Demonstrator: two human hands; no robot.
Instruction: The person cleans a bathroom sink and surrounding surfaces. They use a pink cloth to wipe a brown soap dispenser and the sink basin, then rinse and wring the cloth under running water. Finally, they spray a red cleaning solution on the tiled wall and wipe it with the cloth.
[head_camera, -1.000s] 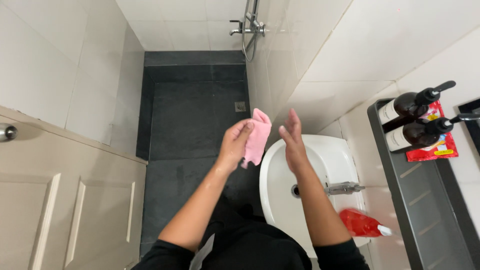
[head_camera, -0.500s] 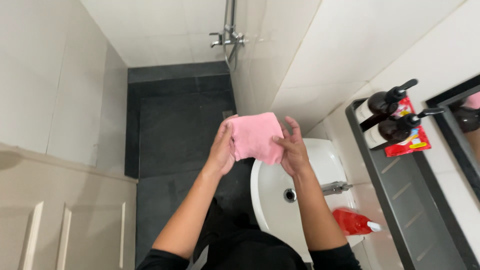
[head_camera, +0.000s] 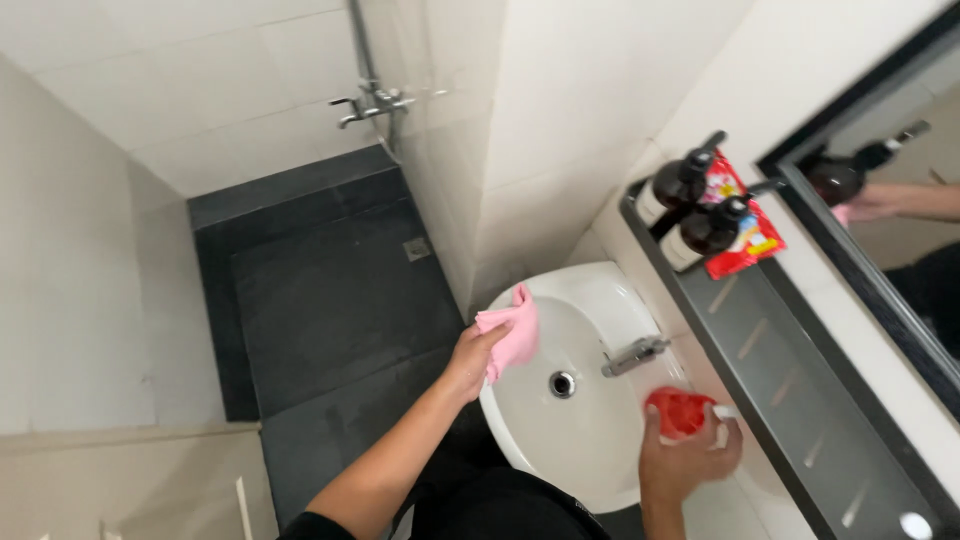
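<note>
My left hand (head_camera: 470, 358) grips a pink cloth (head_camera: 512, 336) and holds it over the left rim of the white oval sink (head_camera: 565, 450). My right hand (head_camera: 688, 462) is closed around a red spray bottle (head_camera: 680, 411) with a white trigger at the sink's right side, just below the chrome faucet (head_camera: 634, 354). The drain (head_camera: 562, 383) sits in the middle of the basin, between the two hands.
A dark grey shelf (head_camera: 770, 350) runs along the right wall, carrying two dark pump bottles (head_camera: 690, 205) and a red packet (head_camera: 745, 235). A mirror (head_camera: 880, 210) hangs above it. A dark-floored shower area (head_camera: 330, 290) with a chrome tap (head_camera: 370, 103) lies to the left.
Both hands held the pink cloth spread out above the sink. Now the left hand alone holds it bunched, and the right hand has dropped to grasp the red spray bottle.
</note>
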